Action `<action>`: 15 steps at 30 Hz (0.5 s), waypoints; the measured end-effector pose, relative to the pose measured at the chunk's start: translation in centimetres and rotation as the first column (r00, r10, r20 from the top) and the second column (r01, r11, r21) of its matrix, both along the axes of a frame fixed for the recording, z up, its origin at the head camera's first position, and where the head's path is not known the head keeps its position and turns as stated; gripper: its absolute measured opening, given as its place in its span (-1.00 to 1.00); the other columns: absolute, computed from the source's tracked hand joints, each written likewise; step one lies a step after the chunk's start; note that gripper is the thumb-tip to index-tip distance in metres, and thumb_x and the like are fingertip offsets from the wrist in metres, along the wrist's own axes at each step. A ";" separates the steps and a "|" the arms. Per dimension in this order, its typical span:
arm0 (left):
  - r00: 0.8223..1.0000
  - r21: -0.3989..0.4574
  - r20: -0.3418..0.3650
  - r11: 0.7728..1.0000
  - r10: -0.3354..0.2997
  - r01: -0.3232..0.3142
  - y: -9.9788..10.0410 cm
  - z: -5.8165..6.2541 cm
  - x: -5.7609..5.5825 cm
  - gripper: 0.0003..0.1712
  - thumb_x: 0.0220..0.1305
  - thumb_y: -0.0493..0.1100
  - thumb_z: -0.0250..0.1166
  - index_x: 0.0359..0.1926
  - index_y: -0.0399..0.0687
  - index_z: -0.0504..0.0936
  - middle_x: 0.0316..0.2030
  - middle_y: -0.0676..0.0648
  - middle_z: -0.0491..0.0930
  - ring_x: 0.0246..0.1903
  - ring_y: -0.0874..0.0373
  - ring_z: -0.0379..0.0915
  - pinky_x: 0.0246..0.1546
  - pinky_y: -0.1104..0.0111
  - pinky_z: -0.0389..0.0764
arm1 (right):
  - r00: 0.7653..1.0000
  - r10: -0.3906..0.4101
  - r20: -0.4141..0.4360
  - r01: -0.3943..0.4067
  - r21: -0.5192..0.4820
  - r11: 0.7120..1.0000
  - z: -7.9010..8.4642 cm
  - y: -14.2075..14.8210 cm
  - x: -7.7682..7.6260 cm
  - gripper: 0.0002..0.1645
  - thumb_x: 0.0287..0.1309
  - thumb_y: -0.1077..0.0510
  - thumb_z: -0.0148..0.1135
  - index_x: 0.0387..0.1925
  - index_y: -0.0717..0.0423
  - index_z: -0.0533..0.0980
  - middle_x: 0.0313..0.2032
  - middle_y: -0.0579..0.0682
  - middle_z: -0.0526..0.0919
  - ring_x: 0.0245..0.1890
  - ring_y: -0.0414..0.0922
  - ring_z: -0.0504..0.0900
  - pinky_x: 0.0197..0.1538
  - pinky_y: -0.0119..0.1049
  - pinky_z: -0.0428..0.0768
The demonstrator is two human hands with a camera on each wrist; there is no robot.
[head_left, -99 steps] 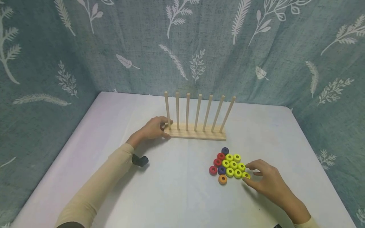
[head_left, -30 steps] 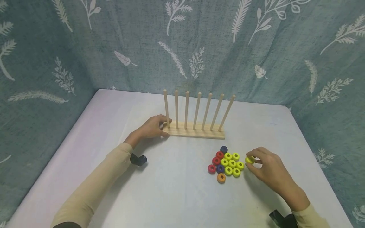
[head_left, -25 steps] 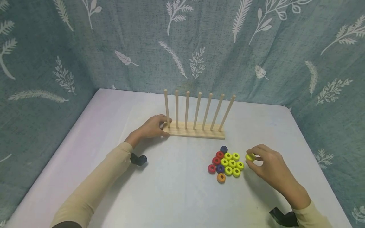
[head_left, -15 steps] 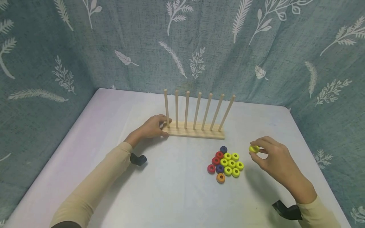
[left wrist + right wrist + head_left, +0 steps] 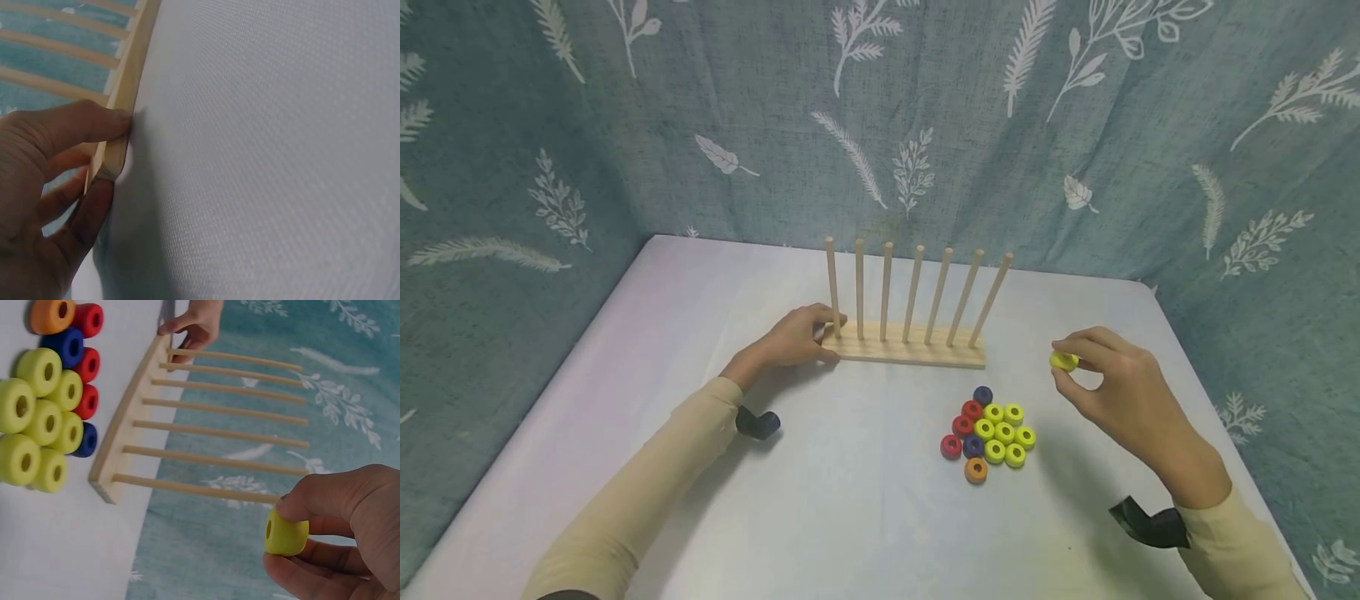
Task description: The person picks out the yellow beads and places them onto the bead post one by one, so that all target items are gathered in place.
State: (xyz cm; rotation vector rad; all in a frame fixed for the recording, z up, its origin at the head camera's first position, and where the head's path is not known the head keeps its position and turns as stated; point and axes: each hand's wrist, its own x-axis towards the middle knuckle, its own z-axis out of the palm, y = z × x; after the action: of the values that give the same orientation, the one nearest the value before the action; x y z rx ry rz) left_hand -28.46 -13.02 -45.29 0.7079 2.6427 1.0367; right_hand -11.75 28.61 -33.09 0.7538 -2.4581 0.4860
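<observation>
My left hand [image 5: 794,336] grips the left end of a wooden peg rack [image 5: 910,353], thumb on the front edge and fingers behind, as the left wrist view shows. Several upright pegs rise from its base, all bare. My right hand [image 5: 1123,387] pinches a yellow bead [image 5: 287,534] between thumb and fingers, raised above the table to the right of the rack. The bead's hole faces sideways in the right wrist view. In front of the rack lies a group of beads: several yellow ones [image 5: 1004,432], red ones [image 5: 962,426], two dark blue ones [image 5: 982,395] and an orange one [image 5: 976,470].
The white table [image 5: 850,500] is bounded by grey-green leaf-print cloth [image 5: 775,108] at the back and sides. Black wrist straps [image 5: 1153,525] stick out from both sleeves.
My right hand has picked the yellow bead from the right edge of the group and lifted it up and away toward the back. The left hand stays on the rack.
</observation>
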 end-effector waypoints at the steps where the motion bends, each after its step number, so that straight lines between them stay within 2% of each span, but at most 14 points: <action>1: 1.000 0.001 0.001 1.000 0.000 0.000 0.0 0.0 0.0 -0.23 -0.04 -0.20 0.59 0.26 -0.14 0.57 0.27 -0.18 0.47 0.34 -0.17 0.26 0.38 -0.04 0.22 | 1.000 0.003 -0.009 -0.002 0.004 1.000 0.2 -0.1 -0.1 -0.54 -0.26 0.48 0.52 -0.18 0.23 0.68 -0.21 0.02 0.67 -0.30 -0.07 0.72 -0.31 -0.18 0.70; 15: 1.000 0.013 -0.008 1.000 -0.006 0.006 -0.2 -0.1 0.1 -0.23 -0.03 -0.21 0.59 0.26 -0.15 0.57 0.26 -0.18 0.47 0.33 -0.18 0.27 0.36 -0.05 0.24 | 0.994 0.037 -0.099 -0.035 0.029 0.999 3.0 -1.5 -2.1 -0.58 -0.20 0.49 0.50 -0.17 0.29 0.69 -0.19 0.09 0.69 -0.31 -0.06 0.71 -0.31 -0.23 0.64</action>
State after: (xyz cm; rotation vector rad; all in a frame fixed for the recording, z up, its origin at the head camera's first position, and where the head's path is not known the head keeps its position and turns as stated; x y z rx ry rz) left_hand -28.32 -13.17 -45.38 0.7233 2.6414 1.0534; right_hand -13.90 27.16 -30.06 0.8151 -2.3665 0.4182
